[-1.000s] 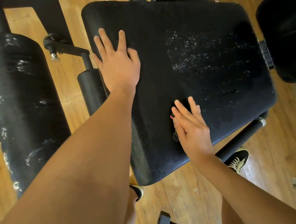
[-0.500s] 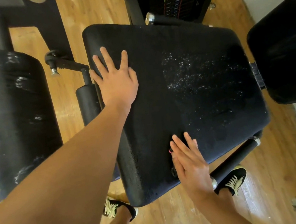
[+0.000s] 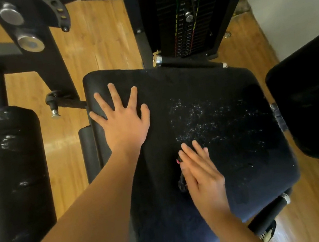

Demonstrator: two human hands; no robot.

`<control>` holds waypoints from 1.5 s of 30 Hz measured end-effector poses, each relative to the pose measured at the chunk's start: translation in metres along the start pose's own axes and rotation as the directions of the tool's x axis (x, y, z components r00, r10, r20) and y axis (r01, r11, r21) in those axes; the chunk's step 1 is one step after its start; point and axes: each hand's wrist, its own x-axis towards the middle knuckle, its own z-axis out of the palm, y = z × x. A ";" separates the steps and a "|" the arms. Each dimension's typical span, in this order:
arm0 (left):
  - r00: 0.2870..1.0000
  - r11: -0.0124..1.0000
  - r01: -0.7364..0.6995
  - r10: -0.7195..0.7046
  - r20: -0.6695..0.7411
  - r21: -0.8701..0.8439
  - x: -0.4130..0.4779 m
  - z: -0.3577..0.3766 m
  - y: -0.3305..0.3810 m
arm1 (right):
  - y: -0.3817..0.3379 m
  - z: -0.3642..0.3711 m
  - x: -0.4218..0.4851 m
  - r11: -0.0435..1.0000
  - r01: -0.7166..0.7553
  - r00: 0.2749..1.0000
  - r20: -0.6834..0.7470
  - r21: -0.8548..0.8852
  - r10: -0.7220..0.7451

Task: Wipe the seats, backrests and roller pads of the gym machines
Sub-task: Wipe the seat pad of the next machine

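Black seat pad [image 3: 222, 90] lies centre of view, under both our hands. Left edge: narrow floor gap, then roller pad [image 3: 9, 165], its long axis running near-to-far. Right edge just beside backrest [image 3: 315, 106]. Far edge near weight stack [image 3: 185, 12]; wood floor [image 3: 95, 37] open far-left. Seat looks near square, long axis hard to tell. Left hand [image 3: 123, 124] flat near far-left corner, fingers spread, holding nothing. Right hand [image 3: 202, 174] flat toward near edge, fingers straight, over small pink-tipped thing [image 3: 178, 161].
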 end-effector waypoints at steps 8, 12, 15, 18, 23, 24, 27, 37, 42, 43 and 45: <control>0.999 1.000 0.003 -0.003 -0.043 0.004 0.001 0.006 -0.001 | 0.019 0.037 0.152 0.999 0.032 0.999 0.042 -0.005 -0.031; 0.999 1.000 0.014 -0.013 -0.041 0.021 0.002 0.006 0.001 | 0.024 0.055 0.207 0.998 0.035 0.995 0.094 -0.048 -0.031; 0.999 0.999 0.019 -0.019 -0.036 0.026 0.003 0.005 0.002 | 0.023 0.063 0.235 0.995 0.021 0.985 0.171 -0.097 -0.004; 0.999 0.999 0.016 -0.015 -0.034 0.028 0.003 0.004 0.002 | 0.022 0.068 0.246 0.983 0.027 0.970 0.244 -0.180 0.018; 1.000 1.000 0.012 -0.011 -0.028 0.025 0.003 0.003 0.002 | 0.022 0.070 0.251 0.957 -0.058 0.950 0.277 -0.285 0.140; 1.000 1.000 0.012 -0.011 -0.027 0.022 0.004 0.004 0.002 | 0.022 0.070 0.251 0.957 -0.061 0.945 0.291 -0.285 0.147; 1.000 1.000 0.010 -0.010 -0.022 0.021 0.004 0.003 0.002 | 0.019 0.067 0.250 0.965 -0.052 0.936 0.324 -0.259 0.137; 0.999 1.000 0.004 -0.003 -0.033 0.023 0.005 0.004 0.002 | 0.015 0.062 0.238 0.955 -0.026 0.927 0.350 -0.295 0.133; 0.999 1.000 0.003 -0.002 -0.036 0.019 0.005 0.005 0.002 | 0.009 0.076 0.269 0.948 -0.007 0.929 0.349 -0.318 0.124; 0.999 1.000 0.001 -0.001 -0.037 0.015 0.005 0.005 0.002 | 0.009 0.078 0.274 0.950 -0.002 0.924 0.362 -0.312 0.121; 0.999 1.000 0.000 0.001 -0.043 0.011 0.005 0.005 0.003 | 0.012 0.078 0.278 0.956 0.012 0.913 0.393 -0.294 0.109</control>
